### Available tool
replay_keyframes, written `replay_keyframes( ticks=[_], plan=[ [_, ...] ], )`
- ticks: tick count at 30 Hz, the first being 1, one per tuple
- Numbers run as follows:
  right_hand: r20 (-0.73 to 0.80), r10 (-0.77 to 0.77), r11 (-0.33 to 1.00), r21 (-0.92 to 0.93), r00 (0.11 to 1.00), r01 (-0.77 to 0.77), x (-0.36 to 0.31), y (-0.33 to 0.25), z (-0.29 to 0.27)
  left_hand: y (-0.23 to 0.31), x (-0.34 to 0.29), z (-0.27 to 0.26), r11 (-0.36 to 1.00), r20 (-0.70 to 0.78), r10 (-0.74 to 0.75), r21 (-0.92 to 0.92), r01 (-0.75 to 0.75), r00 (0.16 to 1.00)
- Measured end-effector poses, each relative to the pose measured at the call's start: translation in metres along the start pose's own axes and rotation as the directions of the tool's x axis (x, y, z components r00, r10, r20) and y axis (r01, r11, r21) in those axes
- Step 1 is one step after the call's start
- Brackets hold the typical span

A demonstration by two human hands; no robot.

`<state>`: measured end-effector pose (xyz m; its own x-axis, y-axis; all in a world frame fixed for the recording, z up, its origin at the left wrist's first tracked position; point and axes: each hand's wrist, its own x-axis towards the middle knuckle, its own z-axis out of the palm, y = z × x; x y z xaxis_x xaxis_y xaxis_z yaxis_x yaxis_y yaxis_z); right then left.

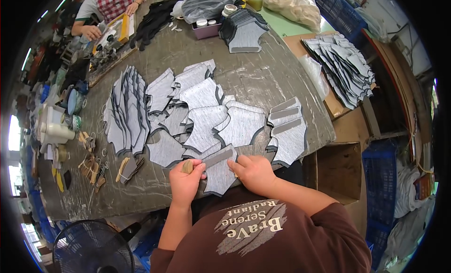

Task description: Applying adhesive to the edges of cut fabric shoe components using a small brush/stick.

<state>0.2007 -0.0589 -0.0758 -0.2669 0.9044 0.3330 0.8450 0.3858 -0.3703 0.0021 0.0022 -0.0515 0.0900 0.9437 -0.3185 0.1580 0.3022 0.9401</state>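
My left hand (184,184) is closed round a small bundle of tan strips (188,167), its thumb and finger also at the left edge of a light grey fabric piece (219,178). Across the top of that piece lies a dark grey strip (220,157). At the piece's right edge, my right hand (255,173) pinches with thumb and forefinger. Just beyond my hands are loose overlapping grey pieces (242,125) of the same cut-out shape with dark edges. To the right, a small pile of pieces (287,146) bears similar dark strips.
A tall fanned stack of grey pieces (127,113) lies left, with banded tan bundles (89,167) near it. More stacks (244,33) stand at the back and on cardboard (340,68) at right. Another person (110,10) works at far left. A fan (94,247) stands lower left.
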Motion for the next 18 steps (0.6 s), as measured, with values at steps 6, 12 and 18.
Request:
replay_keyframes(
  ticks=[6,12,18],
  plan=[
    [-0.004,0.001,1.0,0.006,1.0,-0.001,0.0009,0.0007,0.0006,-0.005,0.0019,0.0014,1.0,0.0,-0.009,-0.023,0.009,1.0],
    [-0.044,-0.014,1.0,-0.019,0.999,0.013,0.0014,0.0015,0.0007,-0.004,0.0017,0.0019,1.0,0.01,0.009,-0.003,-0.009,1.0],
    [-0.047,-0.046,0.997,-0.067,0.998,0.042,0.0012,0.0011,0.0003,-0.0084,0.0027,0.001,1.0,0.002,0.028,-0.01,-0.028,1.0]
  ],
)
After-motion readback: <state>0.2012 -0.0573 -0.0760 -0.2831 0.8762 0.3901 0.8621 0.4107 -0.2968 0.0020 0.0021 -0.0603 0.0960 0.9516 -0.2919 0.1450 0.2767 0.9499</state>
